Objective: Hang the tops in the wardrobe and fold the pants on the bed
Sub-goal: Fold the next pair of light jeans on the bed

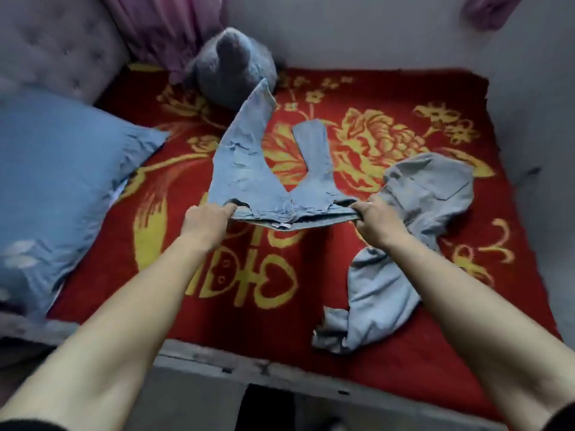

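Inspection finds one marking only: a large yellow ornamental character [249, 275] woven into the red blanket [311, 321], resembling a double-happiness sign with heart-shaped parts, only partly in view; the small white tag [280, 225] at the waistband of the jeans [245, 181] is too blurred to read.

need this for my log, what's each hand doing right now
Left hand: closed, gripping the jeans at one end of the waist.
Right hand: closed, gripping the jeans at the other end.
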